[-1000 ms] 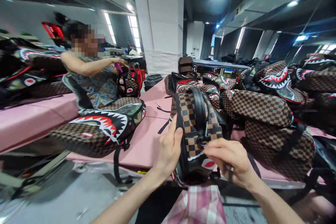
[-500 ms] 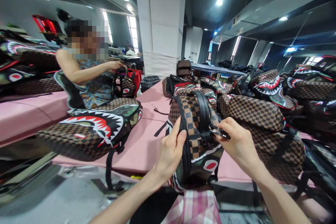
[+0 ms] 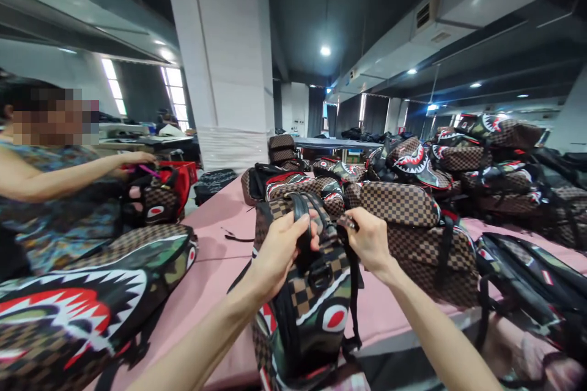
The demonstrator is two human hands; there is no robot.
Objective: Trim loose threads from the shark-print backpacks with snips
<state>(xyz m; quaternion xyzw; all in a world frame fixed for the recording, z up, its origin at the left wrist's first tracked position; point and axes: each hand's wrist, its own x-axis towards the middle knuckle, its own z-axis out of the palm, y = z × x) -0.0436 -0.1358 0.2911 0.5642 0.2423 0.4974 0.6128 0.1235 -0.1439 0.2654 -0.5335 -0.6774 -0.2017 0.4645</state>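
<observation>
A backpack in brown checks and camouflage, with a red-and-white eye patch, stands upright in front of me on the pink table. My left hand is closed around its black top handle. Just right of the bag's top, my right hand is closed, thumb and forefinger pinched on a small dark piece by the bag's back edge. What that piece is, I cannot make out. Below this hand, a black strap hangs along the side of the bag.
Another shark-mouth backpack lies at left on the pink table. Checked bags are stacked on the right, with more piled behind. A co-worker handles a bag at far left. A white pillar rises behind the table.
My view has swung right. My left hand has moved from the bag's side to its top handle. The right hand stays near the back edge; the shiny dark object seen in it is now mostly hidden.
</observation>
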